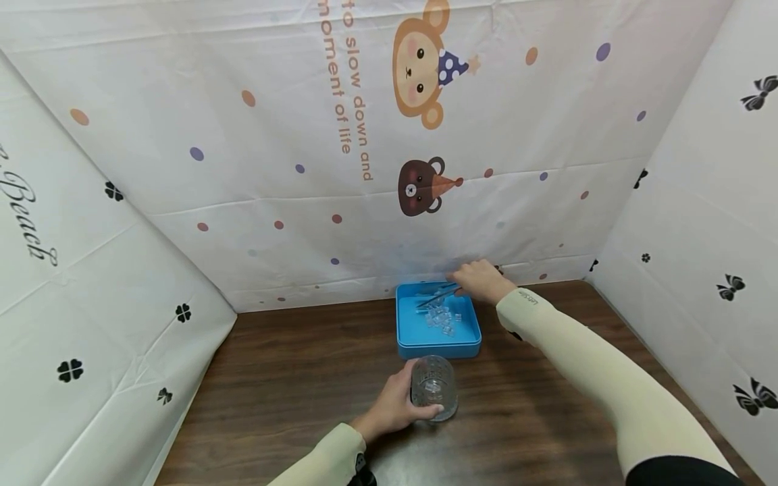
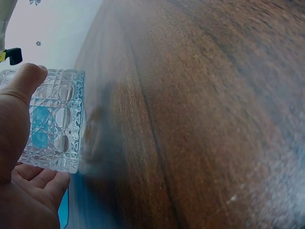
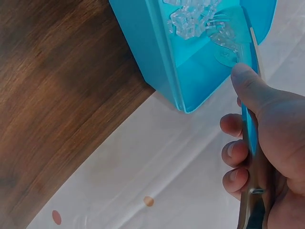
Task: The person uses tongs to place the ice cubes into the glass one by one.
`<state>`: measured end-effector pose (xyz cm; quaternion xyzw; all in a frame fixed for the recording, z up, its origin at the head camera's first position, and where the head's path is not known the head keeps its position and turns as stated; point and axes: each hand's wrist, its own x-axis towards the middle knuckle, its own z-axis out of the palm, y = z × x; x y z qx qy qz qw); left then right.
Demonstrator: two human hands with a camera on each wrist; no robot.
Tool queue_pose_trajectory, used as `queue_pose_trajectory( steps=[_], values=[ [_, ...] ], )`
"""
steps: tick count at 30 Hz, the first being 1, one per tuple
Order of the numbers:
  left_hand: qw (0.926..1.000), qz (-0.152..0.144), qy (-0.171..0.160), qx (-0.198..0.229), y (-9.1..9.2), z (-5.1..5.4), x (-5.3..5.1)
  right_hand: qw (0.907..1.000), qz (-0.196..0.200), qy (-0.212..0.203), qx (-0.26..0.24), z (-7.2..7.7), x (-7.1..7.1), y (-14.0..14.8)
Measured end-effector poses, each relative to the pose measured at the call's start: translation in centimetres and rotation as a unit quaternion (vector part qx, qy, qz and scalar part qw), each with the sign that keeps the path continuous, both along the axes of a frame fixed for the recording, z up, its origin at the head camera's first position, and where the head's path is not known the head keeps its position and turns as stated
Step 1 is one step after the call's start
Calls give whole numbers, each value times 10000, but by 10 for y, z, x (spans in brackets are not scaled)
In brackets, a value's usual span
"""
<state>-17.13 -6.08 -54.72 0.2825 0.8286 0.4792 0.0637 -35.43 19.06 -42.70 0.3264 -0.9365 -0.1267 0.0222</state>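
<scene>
At lower centre, the left hand [image 1: 394, 403] wraps round a glass [image 1: 434, 386]; centre-right, the right hand [image 1: 482, 280] grips tongs [image 3: 258, 179] beside clear cubes [image 1: 441, 317].

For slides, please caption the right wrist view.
Right hand grips metal tongs reaching into rectangular blue box of clear chunks.

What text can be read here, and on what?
"to slow down and": back sheet, sideways.
"moment of life": back sheet, sideways.
"Beach": left sheet; lettering before it is cut off by the frame edge.
Right sleeve: small lettering, too blurred to read surely.
</scene>
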Motion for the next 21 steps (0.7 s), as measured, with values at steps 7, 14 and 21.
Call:
queue_pose_trajectory(
  steps=[7, 14, 21],
  values=[
    [9999, -25, 113, -4, 1, -1, 1, 10000, -59, 64, -4, -3, 1, 2],
    [10000, 4, 37, -44, 0, -1, 0, 10000, -26, 28, -65, -5, 2, -1],
    [10000, 23, 10, -36, 0, -1, 0, 10000, -25, 6, -19, -6, 2, -3]
  ],
)
